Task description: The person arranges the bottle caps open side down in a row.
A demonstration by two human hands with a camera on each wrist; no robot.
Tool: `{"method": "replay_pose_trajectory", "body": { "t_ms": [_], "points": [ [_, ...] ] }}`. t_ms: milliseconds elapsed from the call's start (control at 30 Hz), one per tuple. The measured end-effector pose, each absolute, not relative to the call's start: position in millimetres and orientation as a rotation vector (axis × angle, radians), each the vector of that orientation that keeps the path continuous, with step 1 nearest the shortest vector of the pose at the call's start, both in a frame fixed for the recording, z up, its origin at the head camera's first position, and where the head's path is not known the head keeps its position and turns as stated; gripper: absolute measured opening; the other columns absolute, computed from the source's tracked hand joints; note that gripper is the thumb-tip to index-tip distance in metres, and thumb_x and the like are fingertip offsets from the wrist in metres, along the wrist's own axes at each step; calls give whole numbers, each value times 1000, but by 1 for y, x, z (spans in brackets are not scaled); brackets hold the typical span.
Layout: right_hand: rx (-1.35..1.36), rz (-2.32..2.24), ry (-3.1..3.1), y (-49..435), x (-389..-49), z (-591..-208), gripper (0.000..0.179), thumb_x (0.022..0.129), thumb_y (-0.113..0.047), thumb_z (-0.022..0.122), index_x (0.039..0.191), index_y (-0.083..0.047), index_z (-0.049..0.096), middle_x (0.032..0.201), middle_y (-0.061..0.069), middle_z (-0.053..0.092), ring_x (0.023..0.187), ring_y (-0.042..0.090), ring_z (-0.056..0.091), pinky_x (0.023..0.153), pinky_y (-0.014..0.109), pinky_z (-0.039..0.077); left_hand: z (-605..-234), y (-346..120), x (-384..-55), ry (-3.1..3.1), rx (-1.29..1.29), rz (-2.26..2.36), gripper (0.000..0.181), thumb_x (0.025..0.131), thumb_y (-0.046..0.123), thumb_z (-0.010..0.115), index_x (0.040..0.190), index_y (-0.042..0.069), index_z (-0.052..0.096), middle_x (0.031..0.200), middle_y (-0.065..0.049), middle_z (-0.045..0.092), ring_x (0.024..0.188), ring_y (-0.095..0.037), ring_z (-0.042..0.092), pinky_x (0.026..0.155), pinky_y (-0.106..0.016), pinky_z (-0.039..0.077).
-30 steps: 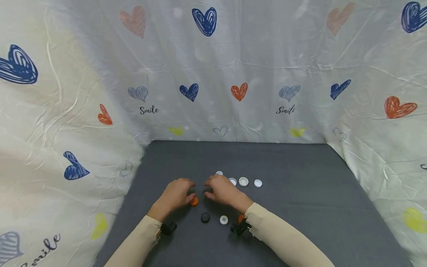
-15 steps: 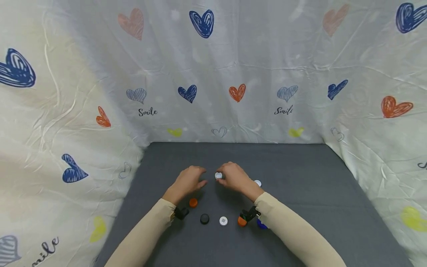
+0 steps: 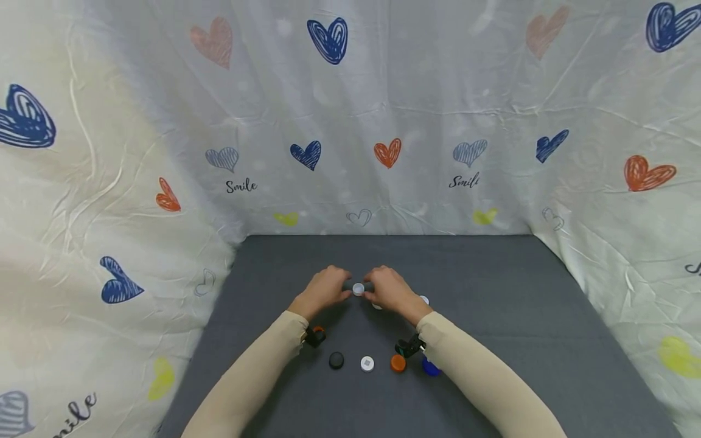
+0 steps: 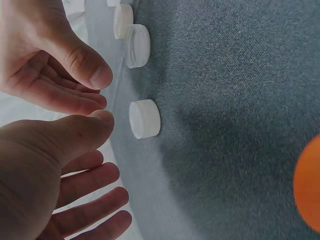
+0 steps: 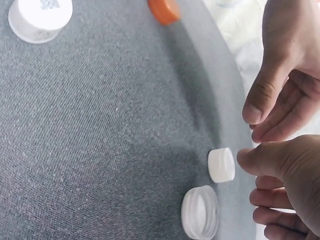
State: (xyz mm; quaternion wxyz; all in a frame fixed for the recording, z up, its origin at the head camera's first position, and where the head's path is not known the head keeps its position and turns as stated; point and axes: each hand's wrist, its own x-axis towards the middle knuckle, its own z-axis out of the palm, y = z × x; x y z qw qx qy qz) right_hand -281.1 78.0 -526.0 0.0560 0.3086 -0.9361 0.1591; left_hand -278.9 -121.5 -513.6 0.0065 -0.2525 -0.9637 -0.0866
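A small white bottle cap [image 3: 358, 289] lies on the grey cloth between my two hands. My left hand [image 3: 324, 292] is at its left side, thumb and fingers apart and loosely bent. From the other side my right hand [image 3: 391, 293] reaches in with relaxed fingers. In the right wrist view the right thumb tip is close to the cap [image 5: 221, 165], and I cannot tell whether it touches. A ridged, see-through cap [image 5: 200, 213] lies beside it, mostly hidden under the right hand in the head view. Neither hand holds anything.
Nearer me stand a black cap [image 3: 336, 360], a white cap with a square mark [image 3: 367, 364], an orange cap [image 3: 398, 364] and a blue cap [image 3: 431, 366]. The left wrist camera partly covers another orange cap [image 3: 319, 330]. A white cap [image 3: 424, 299] shows past the right wrist.
My left hand has moved away from the orange cap, forward and right to the small white cap. The right hand has shifted right, uncovering that cap, and now covers others.
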Motion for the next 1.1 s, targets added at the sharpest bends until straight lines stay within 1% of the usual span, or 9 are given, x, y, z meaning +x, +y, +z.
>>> {"method": "replay_pose_trajectory", "body": {
  "t_ms": [100, 200, 300, 400, 567, 733, 833, 1000, 1100],
  "points": [
    [921, 493, -2859, 78, -284, -529, 33, 84, -26, 82, 110, -7, 77, 105, 7, 75, 97, 27, 68, 86, 44, 55, -518, -118, -283, -3026, -793, -266, 34, 87, 29, 80, 114, 8, 75, 107, -8, 74, 91, -26, 71, 71, -45, 59],
    [917, 510, -2873, 77, -287, -531, 29, 84, -25, 82, 107, -7, 78, 101, 8, 75, 92, 26, 68, 82, 44, 56, -522, -116, -288, -3045, -791, -268, 31, 87, 29, 79, 110, 10, 75, 102, -6, 74, 87, -24, 70, 68, -43, 58],
    [918, 505, -2876, 75, -291, -535, 20, 84, -24, 81, 98, -9, 79, 90, 6, 74, 80, 22, 67, 72, 41, 55, -525, -113, -292, -3075, -771, -273, 25, 87, 29, 79, 105, 12, 76, 97, -6, 73, 84, -23, 68, 66, -42, 56],
    [911, 484, -2887, 73, -295, -540, 13, 85, -25, 81, 86, -12, 77, 78, 2, 69, 68, 17, 61, 62, 37, 50, -529, -111, -296, -3102, -742, -259, 20, 88, 28, 78, 101, 14, 77, 95, -5, 72, 85, -23, 66, 67, -43, 55],
    [883, 463, -2911, 70, -297, -547, 22, 85, -28, 81, 71, -17, 67, 65, -2, 59, 57, 14, 51, 54, 33, 42, -535, -108, -302, -3112, -706, -209, 11, 87, 28, 78, 85, 19, 73, 86, -2, 68, 79, -20, 64, 65, -42, 53],
    [873, 498, -2917, 68, -296, -550, 16, 86, -25, 80, 78, -14, 73, 70, 0, 62, 60, 16, 54, 56, 36, 45, -538, -106, -303, -3128, -701, -181, 17, 87, 27, 79, 76, 20, 68, 78, -1, 64, 70, -18, 62, 60, -40, 51],
    [859, 486, -2919, 67, -296, -553, 12, 87, -25, 80, 83, -15, 76, 75, 2, 66, 65, 18, 58, 60, 37, 48, -538, -106, -302, -3133, -706, -182, 17, 88, 26, 79, 75, 19, 69, 76, -1, 64, 67, -17, 61, 59, -38, 51],
    [838, 446, -2911, 67, -297, -555, 9, 87, -26, 80, 84, -18, 78, 79, 2, 67, 72, 19, 63, 65, 38, 53, -537, -106, -302, -3123, -729, -203, 18, 88, 26, 79, 74, 20, 70, 73, 0, 63, 63, -15, 59, 57, -37, 49],
    [846, 456, -2890, 68, -296, -552, 9, 86, -25, 80, 88, -16, 79, 81, 3, 68, 77, 23, 64, 70, 41, 54, -535, -106, -302, -3108, -735, -203, 18, 88, 26, 78, 73, 20, 70, 74, 0, 65, 65, -16, 60, 58, -39, 50]
  ]
}}
